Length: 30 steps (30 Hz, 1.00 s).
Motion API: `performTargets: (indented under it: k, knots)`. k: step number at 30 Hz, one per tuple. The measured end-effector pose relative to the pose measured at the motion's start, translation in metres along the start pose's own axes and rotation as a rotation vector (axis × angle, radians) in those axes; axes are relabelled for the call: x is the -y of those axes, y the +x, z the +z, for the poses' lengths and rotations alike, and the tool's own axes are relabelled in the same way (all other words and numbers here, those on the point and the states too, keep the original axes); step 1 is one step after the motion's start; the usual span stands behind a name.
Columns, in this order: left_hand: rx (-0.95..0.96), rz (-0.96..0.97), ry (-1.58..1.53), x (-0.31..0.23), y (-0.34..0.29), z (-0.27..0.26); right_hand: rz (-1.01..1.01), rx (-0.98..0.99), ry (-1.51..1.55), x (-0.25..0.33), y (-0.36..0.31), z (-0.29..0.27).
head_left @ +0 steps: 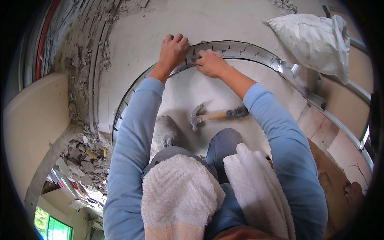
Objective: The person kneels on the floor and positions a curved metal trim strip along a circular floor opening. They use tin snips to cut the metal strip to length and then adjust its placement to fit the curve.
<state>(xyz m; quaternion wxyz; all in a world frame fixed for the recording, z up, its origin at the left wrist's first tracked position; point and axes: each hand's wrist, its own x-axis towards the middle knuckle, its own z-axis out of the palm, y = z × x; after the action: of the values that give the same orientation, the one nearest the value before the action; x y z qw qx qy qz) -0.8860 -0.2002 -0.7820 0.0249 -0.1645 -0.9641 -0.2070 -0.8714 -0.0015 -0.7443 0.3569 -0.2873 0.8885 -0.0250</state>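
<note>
A long metal track point(240, 51), bent into an arc and notched along its sides, lies on the pale floor board ahead of me. My left hand point(173, 51) is closed over the track near the top of the arc, its fingers curled at the outer edge. Just to its right, my right hand point(211, 64) grips the same track, with fingers bent into its channel. Both sets of fingertips are partly hidden. A claw hammer point(215, 116) with a wooden handle and dark grip lies inside the arc, below my hands and touched by neither.
A white woven sack point(314, 42) stands at the far right, beside more metal track point(348, 136). Broken rubble point(86, 160) is heaped on the left, near a beige panel point(36, 120). A white towel point(180, 192) hangs in front of me. Brown board point(336, 192) lies at lower right.
</note>
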Motion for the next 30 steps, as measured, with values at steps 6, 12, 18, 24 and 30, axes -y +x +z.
performTargets:
  k: [6, 12, 18, 24, 30]
  knots:
    - [0.11, 0.04, 0.036, 0.008, -0.001, -0.008, 0.033, -0.134, 0.155, 0.002, -0.005, 0.011]
    - [0.204, 0.019, 0.015, -0.001, -0.01, -0.022, -0.006, -0.242, 0.167, 0.002, -0.011, 0.015]
    - [0.218, -0.017, 0.071, -0.008, -0.005, -0.023, -0.011, -0.225, 0.115, 0.004, -0.009, 0.013]
    - [0.207, -0.048, 0.106, -0.011, -0.005, -0.017, -0.079, -0.232, 0.079, -0.002, -0.004, 0.01]
    - [0.225, -0.072, 0.131, -0.013, -0.002, -0.013, -0.088, -0.153, 0.151, -0.009, 0.005, 0.003]
